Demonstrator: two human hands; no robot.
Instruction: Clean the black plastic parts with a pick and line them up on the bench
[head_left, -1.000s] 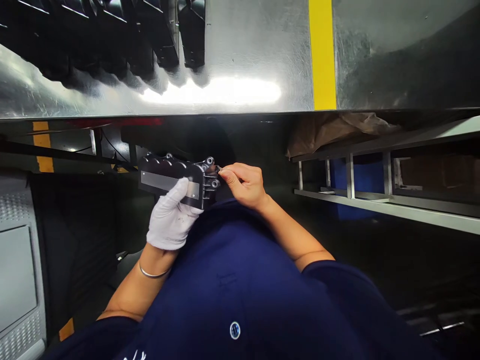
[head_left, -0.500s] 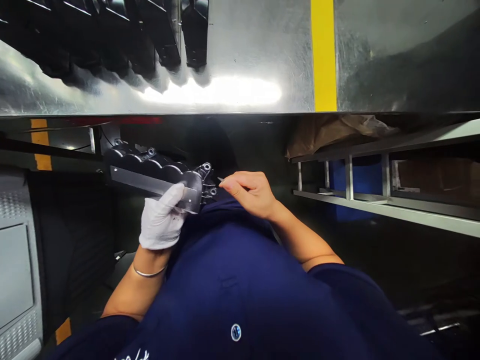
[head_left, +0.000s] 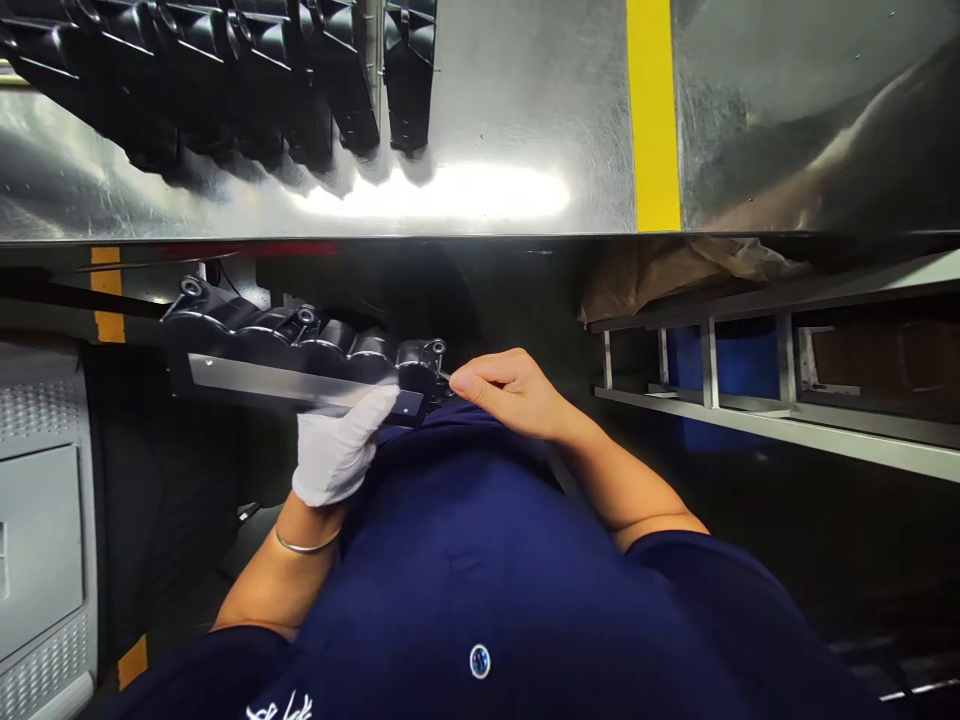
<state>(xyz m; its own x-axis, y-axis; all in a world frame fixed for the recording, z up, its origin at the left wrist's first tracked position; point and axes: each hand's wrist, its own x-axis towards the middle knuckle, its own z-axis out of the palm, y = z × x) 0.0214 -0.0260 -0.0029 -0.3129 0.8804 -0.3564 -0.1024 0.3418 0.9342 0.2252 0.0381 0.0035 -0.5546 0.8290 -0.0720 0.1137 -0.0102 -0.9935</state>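
My left hand [head_left: 337,445], in a white glove, grips a long black plastic part [head_left: 277,345] with a shiny grey strip along its side. I hold it level in front of my chest, below the metal table's edge. My bare right hand [head_left: 514,392] pinches a thin metal tool [head_left: 444,377] whose tip touches the part's right end, by a round mounting hole. Most of the tool is hidden inside my fingers.
A shiny metal table [head_left: 487,120] with a yellow stripe [head_left: 654,110] spans the top. A row of several similar black parts [head_left: 247,70] stands on it at the upper left. A metal rack [head_left: 765,400] with a blue bin sits at the right, a grey cabinet [head_left: 41,530] at the left.
The black part has swung from pointing at me to lying lengthwise to the left, showing its full length. My right hand stayed at its right end.
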